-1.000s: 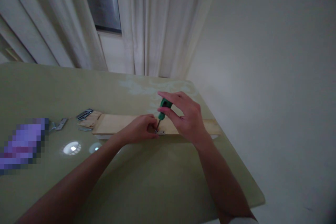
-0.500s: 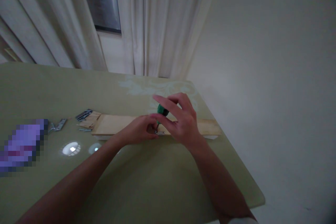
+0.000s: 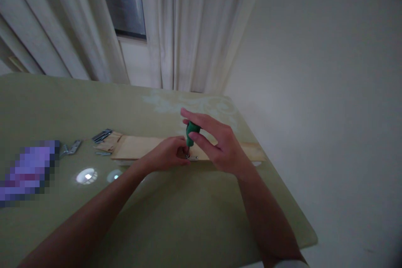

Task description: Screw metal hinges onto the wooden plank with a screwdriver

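My right hand (image 3: 216, 144) is closed around the green handle of a screwdriver (image 3: 192, 130), which stands nearly upright with its tip pointing down. Under the tip, a small metal plate (image 3: 194, 158) with a hole lies at the near edge of a long wooden board (image 3: 141, 146). The thumb and fingers of my left hand (image 3: 166, 154) pinch around the plate's left end, beside the screwdriver shaft. A tiny metal piece, perhaps a screw, shows there, partly hidden by the fingers.
Left of the board lie a smaller wood piece (image 3: 108, 142), several long screws (image 3: 102, 135), and a metal plate with holes (image 3: 75, 147). A blurred purple object (image 3: 29, 171) is farther left. The green tabletop (image 3: 176, 226) ends near the wall (image 3: 329, 113) on the right.
My right hand has turned and shifted on the screwdriver, showing more of the green handle. My left hand stays at the plate.
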### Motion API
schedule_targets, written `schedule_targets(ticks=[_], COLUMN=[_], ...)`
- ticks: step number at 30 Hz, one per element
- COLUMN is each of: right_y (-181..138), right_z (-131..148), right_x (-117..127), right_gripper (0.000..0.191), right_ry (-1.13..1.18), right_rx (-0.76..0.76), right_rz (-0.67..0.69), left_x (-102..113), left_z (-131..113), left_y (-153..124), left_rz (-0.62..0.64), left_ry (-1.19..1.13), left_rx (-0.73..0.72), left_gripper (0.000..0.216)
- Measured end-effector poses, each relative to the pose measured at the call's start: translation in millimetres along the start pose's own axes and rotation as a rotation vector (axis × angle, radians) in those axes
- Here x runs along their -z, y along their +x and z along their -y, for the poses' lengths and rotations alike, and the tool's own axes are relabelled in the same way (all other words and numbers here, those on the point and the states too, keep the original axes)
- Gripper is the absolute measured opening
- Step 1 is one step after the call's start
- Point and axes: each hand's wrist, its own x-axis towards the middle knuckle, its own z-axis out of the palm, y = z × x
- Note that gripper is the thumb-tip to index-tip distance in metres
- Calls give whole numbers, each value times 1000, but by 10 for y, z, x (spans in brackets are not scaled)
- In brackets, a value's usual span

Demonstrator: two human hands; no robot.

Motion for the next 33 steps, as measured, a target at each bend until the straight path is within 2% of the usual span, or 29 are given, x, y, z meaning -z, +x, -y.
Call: schedule_targets(ticks=[3, 4, 5, 7, 9, 10, 12, 14, 15, 17, 20, 22, 24, 25, 27, 30, 31, 33], right_y=[-4, -4, -3, 3, 6, 4, -6, -11, -9, 6, 27, 23, 7, 0, -8, -12, -14, -17], right_z=[-73, -93, -107, -123, -133, -139, -149, -142, -129, -92, -48, -46, -49, -43, -14, 44, 55, 55], right_x=[-37, -47, -46, -11, 36, 47, 28, -20, -39, -42, 9, 23, 7, -3, 1, 80, 114, 176], right_gripper=[30, 27, 30, 42, 50, 49, 38, 27, 28, 37, 48, 41, 26, 24, 37, 57, 56, 43], right_ry=[-99, -166, -211, -179, -43, 9, 2, -130, -191, -213, -40, 0, -94, -153, -194, -66, -43, -109], right_rx=[-51, -63, -64, -42, -29, -26, -23, 1, 17, 38, 29, -3, -33, -45, -50, -39, -39, -44], right_rz=[-281, -348, -355, -208, -36, -12, -111, -276, -305, -213, -1, -55, -215, -260, -197, 54, 86, 59], left_x=[15, 21, 25, 33, 36, 35, 28, 14, 7, -5, -10, -10, -13, -16, -18, -7, 0, 14], left_z=[-10, -14, -17, -22, -21, -20, -15, -7, -1, 11, 28, 37, 43, 46, 47, 35, 27, 7], left_y=[7, 7, 7, 6, 6, 7, 9, 11, 12, 13, 13, 13, 12, 12, 13, 15, 17, 19], left_rz=[25, 30, 30, 26, 24, 26, 35, 37, 32, 17, 11, 24, 29, 27, 18, 21, 25, 31], left_ry=[25, 24, 21, 21, 31, 40, 53, 47, 40, 24, 16, 20, 19, 14, -1, 3, 7, 18], left_rx=[11, 12, 14, 18, 22, 22, 18, 13, 13, 13, 10, 16, 19, 15, 0, -7, -4, 10], left_gripper=[20, 20, 19, 18, 16, 16, 16, 16, 16, 16, 18, 21, 22, 22, 21, 20, 19, 18])
